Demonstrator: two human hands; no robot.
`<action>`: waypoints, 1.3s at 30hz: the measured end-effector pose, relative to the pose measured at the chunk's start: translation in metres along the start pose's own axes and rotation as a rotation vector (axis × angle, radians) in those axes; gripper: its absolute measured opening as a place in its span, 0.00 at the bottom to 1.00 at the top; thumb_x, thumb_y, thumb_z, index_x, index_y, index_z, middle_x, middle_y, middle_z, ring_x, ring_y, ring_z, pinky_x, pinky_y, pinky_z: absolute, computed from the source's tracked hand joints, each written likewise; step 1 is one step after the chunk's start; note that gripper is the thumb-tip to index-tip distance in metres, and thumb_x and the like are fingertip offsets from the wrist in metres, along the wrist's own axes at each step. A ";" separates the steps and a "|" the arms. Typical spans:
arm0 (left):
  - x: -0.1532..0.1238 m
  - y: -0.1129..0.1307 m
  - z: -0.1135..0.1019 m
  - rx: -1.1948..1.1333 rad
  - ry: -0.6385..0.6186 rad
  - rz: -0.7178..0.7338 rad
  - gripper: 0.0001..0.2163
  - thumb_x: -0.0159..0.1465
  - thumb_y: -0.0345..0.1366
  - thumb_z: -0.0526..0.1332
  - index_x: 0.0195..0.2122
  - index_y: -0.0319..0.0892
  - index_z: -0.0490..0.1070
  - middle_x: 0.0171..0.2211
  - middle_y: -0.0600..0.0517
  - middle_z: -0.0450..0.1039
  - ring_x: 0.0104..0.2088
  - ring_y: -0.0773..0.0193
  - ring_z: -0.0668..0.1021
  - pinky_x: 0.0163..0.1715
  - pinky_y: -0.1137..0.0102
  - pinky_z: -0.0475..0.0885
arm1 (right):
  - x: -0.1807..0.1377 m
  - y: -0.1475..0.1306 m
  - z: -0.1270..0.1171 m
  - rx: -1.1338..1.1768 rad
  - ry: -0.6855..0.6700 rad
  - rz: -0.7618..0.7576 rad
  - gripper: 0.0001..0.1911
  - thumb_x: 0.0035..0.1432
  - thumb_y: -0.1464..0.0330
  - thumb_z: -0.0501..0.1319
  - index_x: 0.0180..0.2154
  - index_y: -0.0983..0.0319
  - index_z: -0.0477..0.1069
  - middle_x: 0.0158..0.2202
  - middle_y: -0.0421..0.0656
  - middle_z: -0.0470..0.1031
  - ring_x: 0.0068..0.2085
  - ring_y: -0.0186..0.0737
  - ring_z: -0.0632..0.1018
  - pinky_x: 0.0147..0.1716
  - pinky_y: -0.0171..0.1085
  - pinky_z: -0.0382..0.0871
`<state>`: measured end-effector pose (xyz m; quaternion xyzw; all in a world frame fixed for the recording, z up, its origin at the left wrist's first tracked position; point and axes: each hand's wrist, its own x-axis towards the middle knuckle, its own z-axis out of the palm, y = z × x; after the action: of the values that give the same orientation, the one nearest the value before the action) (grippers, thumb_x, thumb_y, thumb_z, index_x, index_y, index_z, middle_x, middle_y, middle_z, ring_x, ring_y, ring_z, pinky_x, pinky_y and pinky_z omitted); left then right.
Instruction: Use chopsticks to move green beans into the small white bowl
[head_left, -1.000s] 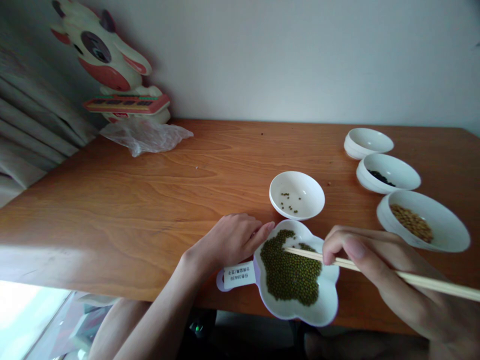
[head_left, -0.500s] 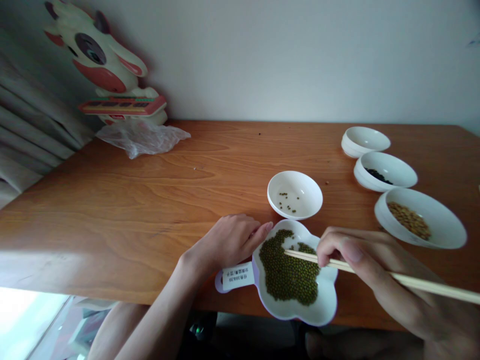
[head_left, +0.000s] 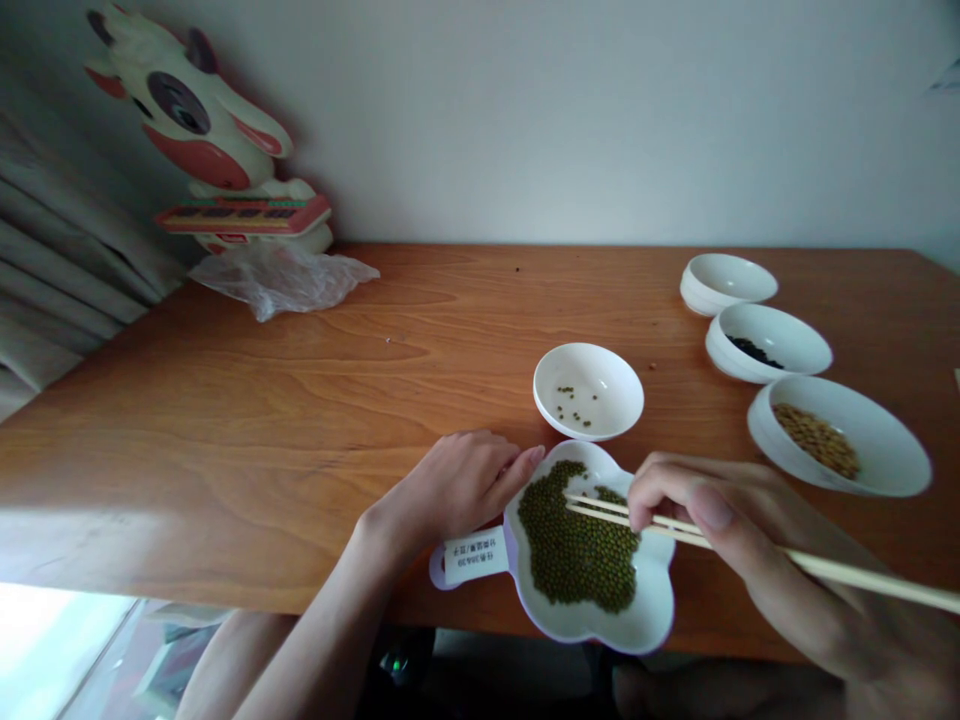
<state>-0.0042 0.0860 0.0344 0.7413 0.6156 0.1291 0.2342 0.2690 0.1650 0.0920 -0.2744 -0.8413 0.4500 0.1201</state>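
A shallow flower-shaped dish with a lilac rim and a labelled handle sits at the table's front edge. Green mung beans cover much of its inside. My left hand rests at its upper left side, thumb tip on the rim and the other fingers partly hidden. In my right hand is a pair of wooden chopsticks. Their tips, slightly apart, reach into the beans; whether a bean is between them I cannot tell. Just behind the dish stands a white bowl with several mung beans scattered inside.
On the right stand a bowl of tan beans, a bowl of dark beans and a further white bowl. A cow-shaped toy keyboard and a crumpled plastic bag occupy the back left, beside a curtain.
The chopstick tips have spread slightly apart, where they were closer together over the beans. My left hand and the dish stay put.
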 end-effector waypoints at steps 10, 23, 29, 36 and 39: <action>-0.001 -0.001 0.001 -0.002 0.002 -0.010 0.30 0.83 0.51 0.40 0.36 0.42 0.76 0.35 0.48 0.81 0.36 0.59 0.81 0.41 0.64 0.70 | 0.001 -0.004 -0.001 0.002 -0.011 -0.013 0.29 0.78 0.48 0.44 0.38 0.57 0.75 0.32 0.41 0.78 0.32 0.40 0.77 0.33 0.40 0.67; -0.001 -0.001 0.000 -0.016 -0.002 -0.010 0.29 0.83 0.51 0.41 0.36 0.42 0.76 0.34 0.49 0.81 0.36 0.60 0.81 0.42 0.65 0.70 | -0.003 0.015 0.000 0.006 0.028 -0.012 0.27 0.80 0.52 0.42 0.39 0.55 0.74 0.34 0.40 0.79 0.36 0.41 0.79 0.37 0.40 0.67; 0.000 0.000 -0.001 -0.007 -0.003 -0.008 0.30 0.83 0.51 0.41 0.33 0.42 0.74 0.32 0.50 0.80 0.33 0.62 0.79 0.39 0.65 0.68 | -0.003 0.010 -0.003 -0.004 0.026 -0.010 0.31 0.79 0.47 0.40 0.38 0.56 0.74 0.30 0.40 0.76 0.31 0.38 0.75 0.31 0.39 0.64; 0.000 -0.001 -0.001 -0.017 -0.004 0.004 0.29 0.83 0.49 0.41 0.35 0.42 0.75 0.35 0.49 0.81 0.34 0.61 0.80 0.40 0.65 0.69 | 0.002 0.006 -0.002 -0.034 0.018 -0.018 0.34 0.78 0.46 0.38 0.37 0.57 0.73 0.29 0.40 0.75 0.30 0.38 0.73 0.30 0.40 0.63; 0.000 -0.003 0.000 -0.014 -0.007 -0.001 0.29 0.83 0.50 0.41 0.35 0.42 0.75 0.35 0.49 0.81 0.35 0.61 0.80 0.41 0.65 0.69 | 0.002 0.007 -0.002 -0.028 0.029 -0.016 0.35 0.78 0.45 0.38 0.36 0.57 0.74 0.28 0.40 0.75 0.29 0.38 0.73 0.30 0.40 0.63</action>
<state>-0.0065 0.0867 0.0326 0.7397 0.6143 0.1304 0.2417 0.2706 0.1702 0.0874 -0.2761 -0.8478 0.4330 0.1320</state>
